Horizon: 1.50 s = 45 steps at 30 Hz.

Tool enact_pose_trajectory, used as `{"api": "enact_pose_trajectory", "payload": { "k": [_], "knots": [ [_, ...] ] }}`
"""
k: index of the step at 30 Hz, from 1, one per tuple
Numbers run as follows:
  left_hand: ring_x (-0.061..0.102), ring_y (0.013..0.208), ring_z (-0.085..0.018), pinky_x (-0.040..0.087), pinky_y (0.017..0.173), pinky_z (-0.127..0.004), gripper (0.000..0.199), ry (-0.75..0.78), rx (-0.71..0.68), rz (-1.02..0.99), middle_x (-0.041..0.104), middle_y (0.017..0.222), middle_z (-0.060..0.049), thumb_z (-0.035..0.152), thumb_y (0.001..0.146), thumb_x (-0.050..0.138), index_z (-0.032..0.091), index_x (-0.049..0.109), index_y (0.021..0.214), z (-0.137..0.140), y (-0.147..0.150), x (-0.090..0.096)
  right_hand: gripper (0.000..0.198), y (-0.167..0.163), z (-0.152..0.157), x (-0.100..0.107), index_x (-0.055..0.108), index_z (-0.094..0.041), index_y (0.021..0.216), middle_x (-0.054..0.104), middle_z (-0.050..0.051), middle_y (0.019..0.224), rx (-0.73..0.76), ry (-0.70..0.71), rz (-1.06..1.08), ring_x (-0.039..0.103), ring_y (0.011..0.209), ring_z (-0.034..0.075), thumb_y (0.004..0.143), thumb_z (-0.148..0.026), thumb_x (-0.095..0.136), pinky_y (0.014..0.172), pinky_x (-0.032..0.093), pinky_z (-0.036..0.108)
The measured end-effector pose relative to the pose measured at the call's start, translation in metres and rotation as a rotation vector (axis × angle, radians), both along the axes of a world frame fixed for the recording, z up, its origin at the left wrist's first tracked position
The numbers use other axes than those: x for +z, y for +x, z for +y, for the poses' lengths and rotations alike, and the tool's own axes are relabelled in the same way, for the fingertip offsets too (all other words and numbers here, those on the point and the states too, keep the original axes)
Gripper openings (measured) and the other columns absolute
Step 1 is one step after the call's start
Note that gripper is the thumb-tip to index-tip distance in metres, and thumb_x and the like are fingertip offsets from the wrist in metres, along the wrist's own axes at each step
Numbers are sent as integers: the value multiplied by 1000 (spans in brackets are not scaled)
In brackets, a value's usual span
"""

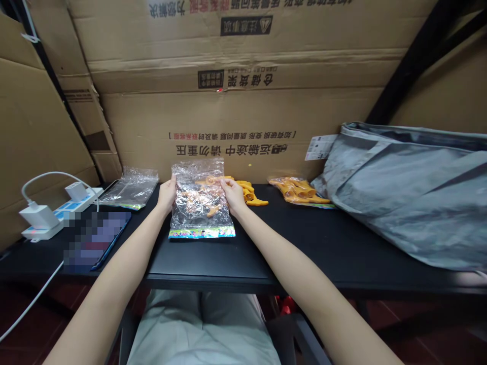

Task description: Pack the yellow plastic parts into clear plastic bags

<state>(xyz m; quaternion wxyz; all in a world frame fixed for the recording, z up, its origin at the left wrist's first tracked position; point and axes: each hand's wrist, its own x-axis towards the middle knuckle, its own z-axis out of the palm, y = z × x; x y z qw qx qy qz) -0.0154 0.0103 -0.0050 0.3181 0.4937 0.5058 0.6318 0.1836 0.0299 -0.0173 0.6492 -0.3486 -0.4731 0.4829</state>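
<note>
A clear plastic bag with a colourful strip along its near edge is stretched between my hands above the black table. My left hand pinches its left side. On the opposite side my right hand grips the bag's edge. Orange shapes show through the film; whether they lie inside or behind it I cannot tell. Loose orange plastic pieces lie just beyond my right hand. Farther right rests a filled bag of orange pieces, with a similar printed strip.
Flat clear bags lie at the left, near a white power strip with chargers and a phone. A large grey fabric bag occupies the right side. Cardboard walls the back of the black table.
</note>
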Motion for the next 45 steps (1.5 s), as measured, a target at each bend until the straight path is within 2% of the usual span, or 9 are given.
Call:
{"api": "enact_pose_trajectory", "payload": {
  "k": [4, 8, 15, 19, 24, 28, 31, 37, 45],
  "knots": [
    [25, 34, -7, 18, 37, -21, 37, 74, 41, 30, 30, 39, 9, 45, 85, 50, 20, 43, 59, 2, -2, 1, 36, 1, 0, 2, 59, -20, 85, 62, -1, 69, 7, 15, 17, 56, 60, 13, 59, -42, 70, 59, 44, 26],
    [35, 46, -7, 28, 46, -19, 31, 183, 145, 24, 40, 50, 6, 38, 80, 59, 18, 47, 60, 8, -6, 0, 38, 1, 1, 2, 61, -19, 85, 61, -1, 66, -10, 19, -1, 55, 60, 13, 59, -46, 69, 59, 43, 26],
    [39, 50, -9, 32, 50, -20, 30, 180, 342, 49, 41, 52, 5, 39, 81, 55, 19, 46, 61, 17, -18, -4, 39, -3, -8, 0, 46, -20, 57, 44, -5, 46, 10, 61, -337, 38, 45, 10, 66, -53, 64, 46, 30, 24],
    [38, 47, -9, 31, 47, -19, 29, 152, 388, 81, 37, 48, 6, 38, 82, 53, 20, 45, 61, 18, -25, -3, 38, -4, -11, -1, 44, -21, 58, 35, -7, 43, -6, 146, -460, 29, 41, 8, 70, -52, 61, 44, 21, 24],
    [35, 39, -8, 29, 41, -19, 31, 96, 329, 39, 31, 43, 8, 45, 83, 51, 20, 44, 64, 14, -25, 3, 40, -1, -8, 0, 45, -20, 60, 32, -7, 46, -22, 216, -470, 25, 43, 7, 70, -57, 59, 45, 17, 24],
    [37, 32, -10, 29, 37, -21, 38, -29, 90, -24, 35, 38, 8, 55, 85, 40, 21, 46, 71, 7, -13, 4, 42, 4, -6, 2, 46, -21, 64, 27, -8, 45, -100, 201, -426, 22, 42, 7, 71, -61, 57, 44, 15, 24],
    [37, 31, -10, 28, 35, -21, 42, -48, -26, 45, 37, 37, 7, 60, 84, 40, 21, 43, 66, 3, -3, -1, 43, 7, -5, 2, 46, -21, 65, 25, -8, 45, -158, 203, -410, 21, 42, 7, 71, -62, 56, 44, 14, 25],
    [31, 34, -9, 24, 37, -22, 47, 2, 103, 205, 29, 39, 7, 61, 83, 42, 22, 34, 56, 6, -2, -8, 47, 5, -2, 0, 46, -21, 64, 27, -7, 46, -150, 212, -385, 23, 43, 8, 69, -66, 55, 45, 15, 24],
    [39, 47, -11, 28, 46, -23, 49, 35, 232, 417, 37, 44, 4, 62, 83, 39, 22, 36, 55, 14, -16, -7, 50, 5, 0, -1, 50, -20, 66, 34, -6, 49, -117, 208, -333, 27, 44, 8, 65, -69, 58, 45, 20, 24]
  ]
}}
